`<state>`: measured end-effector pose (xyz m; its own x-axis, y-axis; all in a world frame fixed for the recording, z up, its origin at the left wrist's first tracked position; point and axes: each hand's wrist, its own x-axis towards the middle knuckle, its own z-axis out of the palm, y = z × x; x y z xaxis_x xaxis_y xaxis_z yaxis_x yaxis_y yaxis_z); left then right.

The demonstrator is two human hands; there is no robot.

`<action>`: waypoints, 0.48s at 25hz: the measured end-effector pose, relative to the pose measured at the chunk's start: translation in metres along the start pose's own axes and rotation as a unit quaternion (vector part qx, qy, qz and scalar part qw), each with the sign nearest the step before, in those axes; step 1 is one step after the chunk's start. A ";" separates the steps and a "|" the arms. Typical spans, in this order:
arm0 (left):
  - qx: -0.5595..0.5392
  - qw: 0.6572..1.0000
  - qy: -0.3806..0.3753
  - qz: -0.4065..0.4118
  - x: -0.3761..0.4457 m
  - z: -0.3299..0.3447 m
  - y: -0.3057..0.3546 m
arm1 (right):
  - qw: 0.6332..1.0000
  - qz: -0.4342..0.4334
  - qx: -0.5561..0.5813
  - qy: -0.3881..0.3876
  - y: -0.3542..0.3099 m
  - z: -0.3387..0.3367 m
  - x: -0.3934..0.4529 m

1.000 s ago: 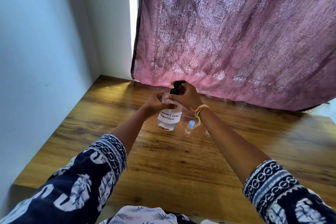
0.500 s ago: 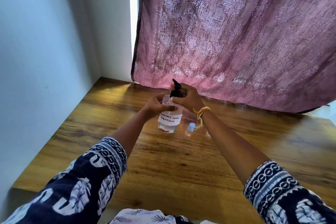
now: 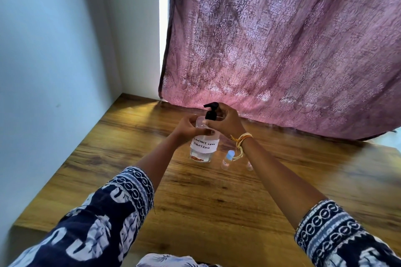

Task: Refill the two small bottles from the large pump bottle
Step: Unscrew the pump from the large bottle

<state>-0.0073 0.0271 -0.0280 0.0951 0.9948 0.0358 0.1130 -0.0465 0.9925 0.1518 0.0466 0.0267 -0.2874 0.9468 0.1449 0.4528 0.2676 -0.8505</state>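
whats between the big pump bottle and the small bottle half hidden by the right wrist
In the head view, one small blue-capped bottle stands between the large pump bottle and the other small bottle.

Your right hand (image 3: 225, 122) has turned the black pump head (image 3: 211, 110): its nozzle now points left, clear of your fingers (image 3: 209, 123), no longer covered.

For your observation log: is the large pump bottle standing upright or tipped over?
Upright. The large pump bottle stands on the wooden table, black pump on top, both hands around its upper part.
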 end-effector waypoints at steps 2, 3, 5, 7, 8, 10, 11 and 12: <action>-0.002 1.000 -0.001 0.002 0.001 -0.001 -0.001 | 1.000 0.011 0.011 0.015 0.003 0.000 0.001; -0.005 1.000 0.000 0.003 0.001 -0.001 -0.002 | 1.000 0.011 0.017 0.023 0.004 0.001 0.001; -0.008 1.000 0.008 0.008 0.001 0.000 -0.004 | 0.999 0.005 0.024 0.038 0.006 0.001 0.000; -0.005 1.000 0.010 0.011 0.001 0.000 -0.004 | 0.999 0.000 0.017 0.042 0.003 0.001 -0.002; -0.006 1.000 0.007 0.013 0.001 0.000 -0.004 | 0.999 -0.002 0.012 0.037 0.002 0.001 -0.002; -0.006 1.000 0.005 0.013 -0.001 0.002 -0.002 | 1.000 -0.006 0.013 0.004 0.001 -0.001 -0.002; -0.005 1.000 0.006 0.014 -0.002 0.002 0.000 | 1.000 -0.006 0.013 -0.017 0.001 -0.002 -0.001; -0.007 1.000 0.006 0.016 -0.002 0.002 0.000 | 1.000 -0.005 0.010 -0.029 0.001 -0.002 0.000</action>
<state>-0.0054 0.0249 -0.0284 0.0875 0.9938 0.0688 0.0966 -0.0772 0.9923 0.1543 0.0470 0.0270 -0.3408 0.9319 0.1244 0.4333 0.2731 -0.8589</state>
